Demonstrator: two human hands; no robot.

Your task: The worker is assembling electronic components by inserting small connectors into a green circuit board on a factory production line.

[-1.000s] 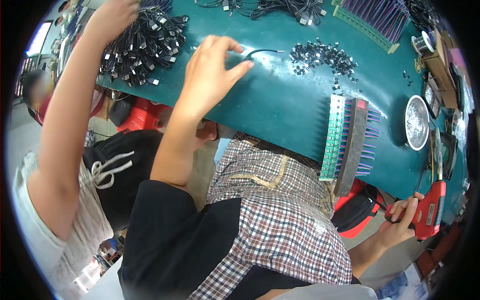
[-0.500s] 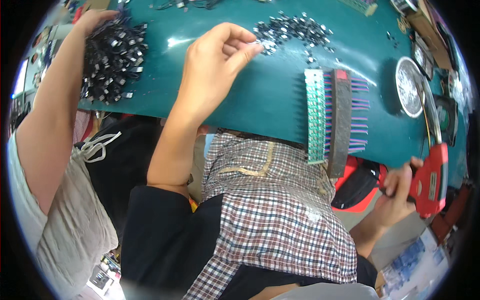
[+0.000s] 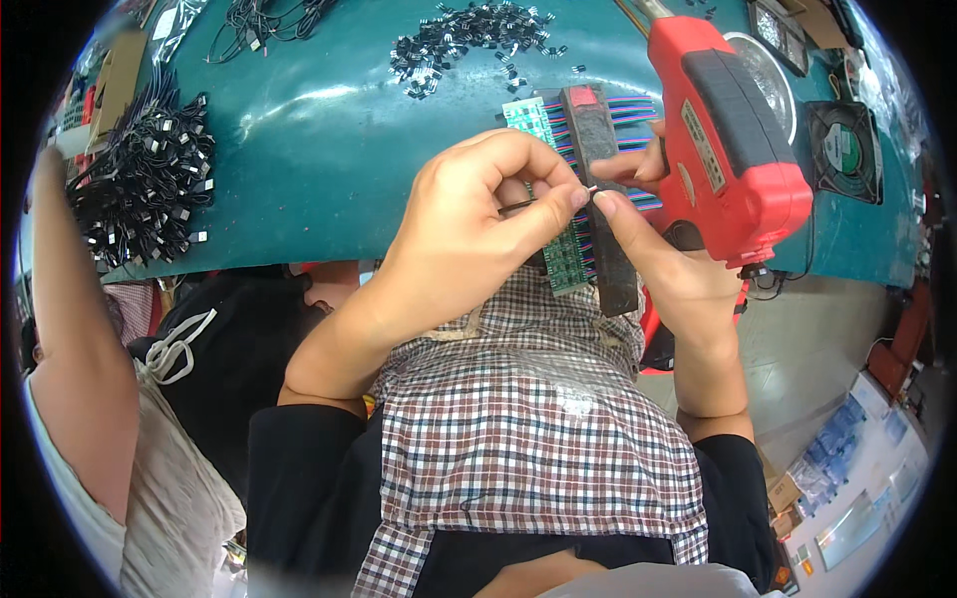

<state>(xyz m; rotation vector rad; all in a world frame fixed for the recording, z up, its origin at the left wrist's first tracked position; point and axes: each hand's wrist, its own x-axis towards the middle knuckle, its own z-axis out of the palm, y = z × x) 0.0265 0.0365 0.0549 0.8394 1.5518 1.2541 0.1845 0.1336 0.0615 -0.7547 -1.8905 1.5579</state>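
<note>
Worktop: broad, glossy, blue-green surface (image 3: 314, 164), with the work along its near edge.
Cable heap: black cables with pale, metallic plug ends (image 3: 150, 179), massed at the left.
Tool: red-and-black plastic pistol-shaped tool (image 3: 703, 149), its metal nozzle directed toward the far side, well apart from the held cable; apparently not being applied.
Left hand: thumb and forefinger pinched on the cable (image 3: 478, 214).
Right hand: wrapped about the tool (image 3: 683, 274), thumb and forefinger spread near the cable's tip; whether they touch it cannot be told.
Bar: long, dark, rough block with a red end patch (image 3: 593, 140), lying across the wires.
Board strip: narrow row of green circuit boards (image 3: 568, 267), wires already running from it beneath the bar.
Connector pile: many small black pieces with pale ends (image 3: 469, 35), loose and apparently unused.
Cable: short, thin, dark length (image 3: 514, 206), above the board strip and bar; already off the worktop, not yet released. Tip pale, its finish too small to judge.
</note>
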